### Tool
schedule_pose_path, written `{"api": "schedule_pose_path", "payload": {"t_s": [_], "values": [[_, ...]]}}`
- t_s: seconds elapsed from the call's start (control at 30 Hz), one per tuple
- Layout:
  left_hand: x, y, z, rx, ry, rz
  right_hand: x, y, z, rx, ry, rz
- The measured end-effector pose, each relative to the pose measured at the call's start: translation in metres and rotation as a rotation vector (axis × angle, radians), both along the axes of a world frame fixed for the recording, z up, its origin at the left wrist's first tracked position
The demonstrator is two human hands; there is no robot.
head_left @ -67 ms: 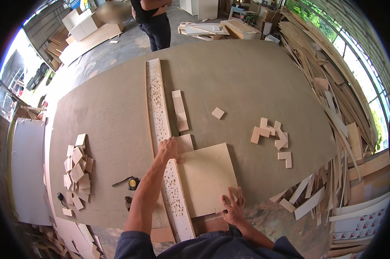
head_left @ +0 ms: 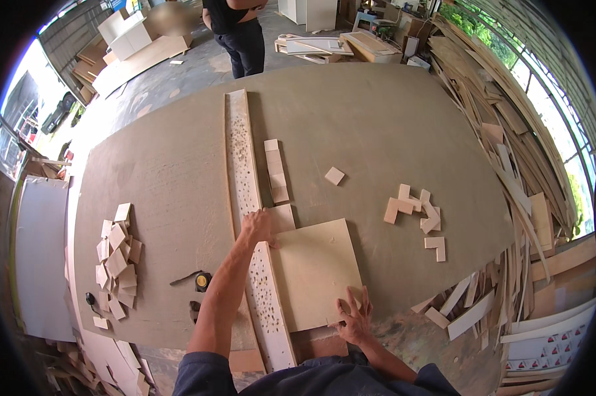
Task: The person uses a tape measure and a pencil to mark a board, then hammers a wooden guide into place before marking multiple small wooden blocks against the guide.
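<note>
Nothing has visibly shifted since the earlier frame: both hands rest where they were. The left hand lies with fingers curled loosely over the long perforated strip, fingertips at the far corner of the square plywood panel and touching a small wooden block; it grips nothing. The right hand presses flat, fingers splayed wide, on the panel's near corner. To seat the panel well, the person would judge it best to keep its edge tight against the strip, pushing evenly from both corners so it does not skew. Whether panel and strip truly touch under the left fingers cannot be told, and the strip's near end is cut off by the person's body.
</note>
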State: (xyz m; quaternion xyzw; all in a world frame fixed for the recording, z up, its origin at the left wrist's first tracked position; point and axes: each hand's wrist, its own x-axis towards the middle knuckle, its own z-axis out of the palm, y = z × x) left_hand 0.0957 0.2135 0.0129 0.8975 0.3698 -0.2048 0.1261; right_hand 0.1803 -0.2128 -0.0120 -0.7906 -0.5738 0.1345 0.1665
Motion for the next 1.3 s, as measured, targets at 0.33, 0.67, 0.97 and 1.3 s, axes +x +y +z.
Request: {"api": "schedule_pose_path", "payload": {"t_s": [0.33,0.67,0.97,1.3], "values": [[0.003,0.030,-0.015,0.008,-0.072,-0.010,0.009,0.027,0.003,0.035,0.002,0.000],[0.013,0.060,-0.029,-0.047,-0.030,0.004,0.017,0.046,-0.006,0.086,-0.013,0.002],[0.022,0.051,-0.003,0.017,-0.046,0.011,0.021,0.049,-0.010,0.099,-0.044,-0.011],[0.019,0.067,-0.028,-0.003,-0.036,-0.010,0.020,0.052,-0.010,0.093,-0.059,-0.012]]}}
